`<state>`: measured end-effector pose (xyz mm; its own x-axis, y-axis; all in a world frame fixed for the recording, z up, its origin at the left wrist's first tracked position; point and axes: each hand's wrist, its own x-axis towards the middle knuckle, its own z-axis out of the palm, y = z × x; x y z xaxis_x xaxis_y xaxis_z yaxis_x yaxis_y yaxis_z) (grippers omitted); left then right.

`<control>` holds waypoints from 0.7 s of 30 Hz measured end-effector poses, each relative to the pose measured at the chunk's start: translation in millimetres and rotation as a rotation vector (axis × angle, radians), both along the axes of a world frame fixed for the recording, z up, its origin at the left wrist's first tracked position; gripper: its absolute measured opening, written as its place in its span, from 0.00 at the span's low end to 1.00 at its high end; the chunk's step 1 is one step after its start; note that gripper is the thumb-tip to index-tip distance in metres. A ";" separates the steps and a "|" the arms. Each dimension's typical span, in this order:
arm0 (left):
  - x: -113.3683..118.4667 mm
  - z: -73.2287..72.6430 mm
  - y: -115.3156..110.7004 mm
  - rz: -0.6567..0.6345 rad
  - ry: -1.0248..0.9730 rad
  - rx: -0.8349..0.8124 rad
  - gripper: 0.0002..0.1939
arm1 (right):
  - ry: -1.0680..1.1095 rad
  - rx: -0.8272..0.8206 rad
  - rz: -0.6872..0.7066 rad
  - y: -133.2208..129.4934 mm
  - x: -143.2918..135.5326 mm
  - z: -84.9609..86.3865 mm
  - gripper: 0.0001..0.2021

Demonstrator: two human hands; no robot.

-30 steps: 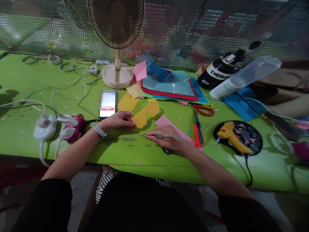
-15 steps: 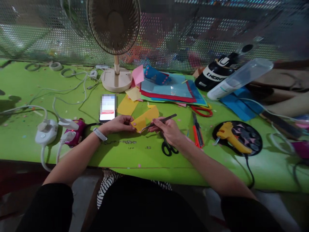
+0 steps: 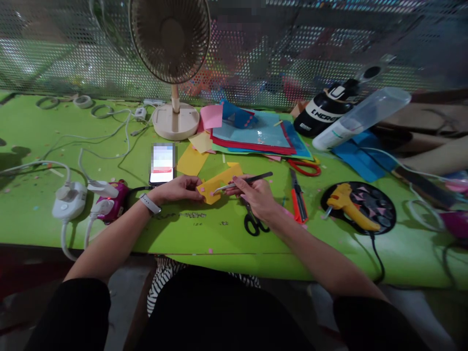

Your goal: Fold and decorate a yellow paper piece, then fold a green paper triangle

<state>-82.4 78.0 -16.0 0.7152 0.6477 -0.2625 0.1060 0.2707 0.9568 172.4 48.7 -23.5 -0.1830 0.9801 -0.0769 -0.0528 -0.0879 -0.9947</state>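
Note:
My left hand (image 3: 185, 188) pinches the left end of a yellow paper piece (image 3: 226, 176) with a curved cut-out, held just above the green table. Small pink bits dot its left part. In my right hand (image 3: 252, 192) is a pair of tweezers (image 3: 256, 177), gripped like a pen. Their tips touch the paper, or almost do, beside a small pink bit (image 3: 211, 194). Black-handled scissors (image 3: 252, 225) lie under my right wrist, their blades partly hidden. A row of tiny pieces (image 3: 194, 215) rests on the table below the paper.
A lit phone (image 3: 163, 163) and purple power adapter (image 3: 113, 200) sit to the left. Behind stand a fan (image 3: 176, 119) and stacked coloured sheets (image 3: 252, 135). At right are a red utility knife (image 3: 300, 202), a yellow glue gun (image 3: 351, 207) on a black tray, and a bottle (image 3: 318, 116).
The tweezer tips have moved up from the paper's lower edge onto its face, near a pink bit. The paper has tilted slightly. My left hand keeps its grip.

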 end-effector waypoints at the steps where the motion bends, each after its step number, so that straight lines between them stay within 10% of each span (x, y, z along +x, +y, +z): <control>1: -0.2 -0.8 0.5 -0.005 -0.004 0.002 0.10 | -0.012 0.004 0.007 -0.9 0.3 1.4 0.15; 21: 1.9 2.4 -3.2 -0.078 0.002 0.046 0.12 | 0.000 0.004 0.074 -0.7 -4.5 0.1 0.16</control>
